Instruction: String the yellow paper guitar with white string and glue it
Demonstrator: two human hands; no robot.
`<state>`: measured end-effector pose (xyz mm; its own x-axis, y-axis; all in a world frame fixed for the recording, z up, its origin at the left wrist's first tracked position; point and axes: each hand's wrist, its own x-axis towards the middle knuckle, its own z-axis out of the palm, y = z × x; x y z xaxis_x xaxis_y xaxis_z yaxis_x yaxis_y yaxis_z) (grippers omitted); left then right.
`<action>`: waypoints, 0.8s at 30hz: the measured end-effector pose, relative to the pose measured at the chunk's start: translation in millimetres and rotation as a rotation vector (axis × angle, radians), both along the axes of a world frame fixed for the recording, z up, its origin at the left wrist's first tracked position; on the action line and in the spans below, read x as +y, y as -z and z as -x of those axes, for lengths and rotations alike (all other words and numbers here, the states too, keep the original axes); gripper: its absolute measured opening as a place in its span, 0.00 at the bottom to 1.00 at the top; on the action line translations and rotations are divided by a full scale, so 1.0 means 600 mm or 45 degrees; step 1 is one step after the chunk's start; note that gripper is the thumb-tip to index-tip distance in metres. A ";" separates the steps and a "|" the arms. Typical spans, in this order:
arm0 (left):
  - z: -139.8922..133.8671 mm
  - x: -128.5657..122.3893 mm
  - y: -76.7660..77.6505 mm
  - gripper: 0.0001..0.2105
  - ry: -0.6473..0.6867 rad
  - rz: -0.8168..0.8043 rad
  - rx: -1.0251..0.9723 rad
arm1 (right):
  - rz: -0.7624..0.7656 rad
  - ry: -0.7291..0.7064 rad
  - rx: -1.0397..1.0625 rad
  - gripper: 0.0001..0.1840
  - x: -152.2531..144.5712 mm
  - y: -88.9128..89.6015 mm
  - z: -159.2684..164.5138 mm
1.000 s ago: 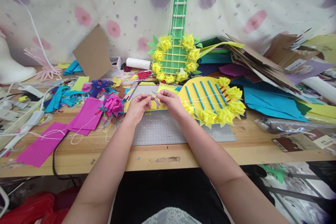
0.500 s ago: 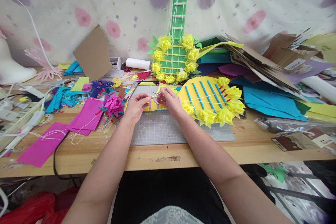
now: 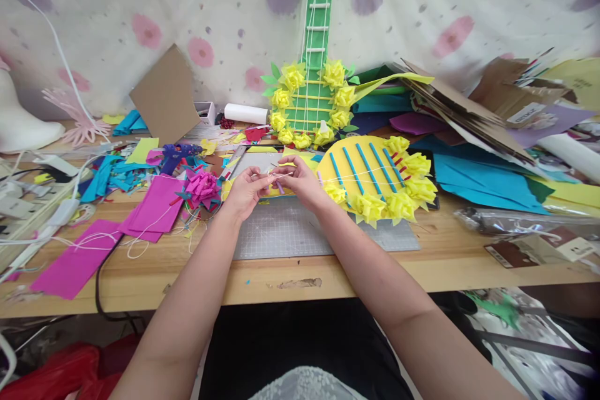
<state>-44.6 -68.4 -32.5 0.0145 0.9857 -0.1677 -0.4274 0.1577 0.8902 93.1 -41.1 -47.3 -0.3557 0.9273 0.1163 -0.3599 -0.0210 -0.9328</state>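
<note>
Left hand (image 3: 246, 192) and right hand (image 3: 304, 182), grips apparently pinching a thin white string (image 3: 281, 174) over the yellow, paper-flowered, guitar-shaped board (image 3: 356, 161), behind the tabletop's (image 3: 452, 256) front edge; even tension should limit slipping.

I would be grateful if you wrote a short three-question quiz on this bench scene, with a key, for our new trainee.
1. What colour are the long sticks on the yellow guitar?
A) green
B) blue
C) white

2. True or false: the green guitar stands behind the yellow guitar.

3. Which is nearer the pink flower: the left hand or the right hand?

Key
1. B
2. True
3. The left hand
</note>
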 end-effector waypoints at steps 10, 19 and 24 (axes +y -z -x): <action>-0.009 0.009 0.025 0.22 -0.278 -0.505 0.490 | 0.013 0.130 -0.057 0.24 -0.003 -0.001 0.004; -0.020 -0.004 0.031 0.18 -0.585 -0.636 0.646 | -0.037 0.089 -0.042 0.22 -0.014 -0.011 0.010; -0.025 -0.009 0.030 0.19 -0.575 -0.644 0.566 | -0.040 0.050 -0.010 0.22 -0.015 -0.013 0.007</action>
<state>-29.7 -73.7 -50.5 -0.3665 0.8385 0.4032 0.0569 -0.4124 0.9092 88.7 -49.8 -39.5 -0.3200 0.9366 0.1427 -0.3528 0.0220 -0.9354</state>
